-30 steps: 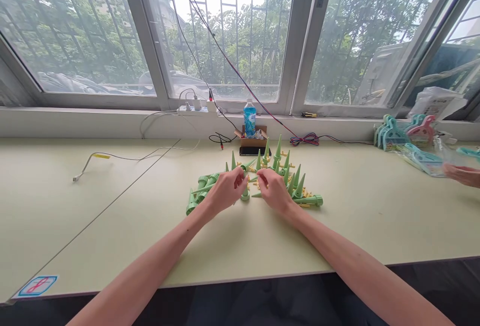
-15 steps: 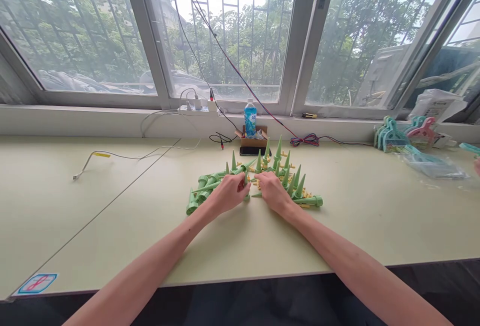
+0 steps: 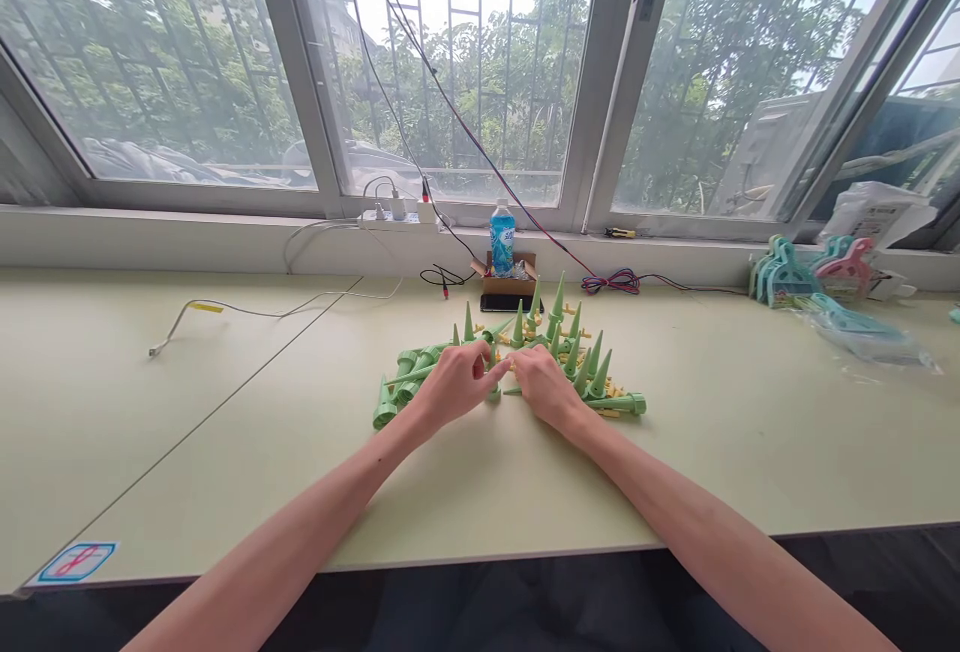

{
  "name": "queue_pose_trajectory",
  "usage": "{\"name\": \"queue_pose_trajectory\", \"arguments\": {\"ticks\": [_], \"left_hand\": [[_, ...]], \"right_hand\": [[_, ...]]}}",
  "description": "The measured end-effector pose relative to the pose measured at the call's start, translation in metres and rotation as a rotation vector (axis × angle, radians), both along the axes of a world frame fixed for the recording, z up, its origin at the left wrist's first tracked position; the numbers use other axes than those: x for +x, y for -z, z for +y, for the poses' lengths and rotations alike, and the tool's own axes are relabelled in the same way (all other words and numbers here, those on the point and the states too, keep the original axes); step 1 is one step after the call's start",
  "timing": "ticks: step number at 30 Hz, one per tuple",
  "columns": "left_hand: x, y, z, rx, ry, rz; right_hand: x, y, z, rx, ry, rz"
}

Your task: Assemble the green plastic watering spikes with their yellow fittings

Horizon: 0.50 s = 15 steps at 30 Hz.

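My left hand (image 3: 459, 380) is closed around an upright green plastic watering spike (image 3: 493, 394), much of it hidden by the fingers. Its thumb reaches across toward my right hand (image 3: 541, 378). The right fingers are pinched together near the spike, with a small yellow piece (image 3: 512, 364) partly showing at their tips. Left of the hands lie several green spikes (image 3: 409, 372), most on their sides. Behind and right of my right hand, more green spikes (image 3: 598, 377) stand on end, with small yellow pieces (image 3: 615, 390) scattered among them.
A blue-labelled bottle (image 3: 502, 240) stands in a small cardboard box (image 3: 510, 284), with a black phone (image 3: 511, 303) in front. Cables (image 3: 611, 281) run along the back. Teal and pink plastic items (image 3: 784, 272) and a clear bag (image 3: 870, 332) lie on the right.
My left thumb has stretched out rightward to my right fingertips, and the right fingers have curled in slightly. A hand at the far right edge has gone from view.
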State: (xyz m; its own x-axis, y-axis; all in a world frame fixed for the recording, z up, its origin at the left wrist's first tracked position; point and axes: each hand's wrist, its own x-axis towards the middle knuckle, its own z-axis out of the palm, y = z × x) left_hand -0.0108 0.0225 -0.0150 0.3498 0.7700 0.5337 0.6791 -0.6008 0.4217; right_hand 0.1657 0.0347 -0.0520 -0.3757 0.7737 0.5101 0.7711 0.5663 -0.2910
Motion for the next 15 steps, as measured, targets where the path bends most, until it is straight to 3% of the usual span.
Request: {"name": "queue_pose_trajectory", "arguments": {"ticks": [8, 15], "left_hand": [[0.0004, -0.0062, -0.0048, 0.142, 0.001, -0.216], [0.0037, 0.0024, -0.0075, 0.293, 0.244, -0.173]], "right_hand": [[-0.0013, 0.0005, 0.0012, -0.042, 0.029, 0.001], [-0.0026, -0.0008, -0.001, -0.068, 0.043, 0.014]]}}
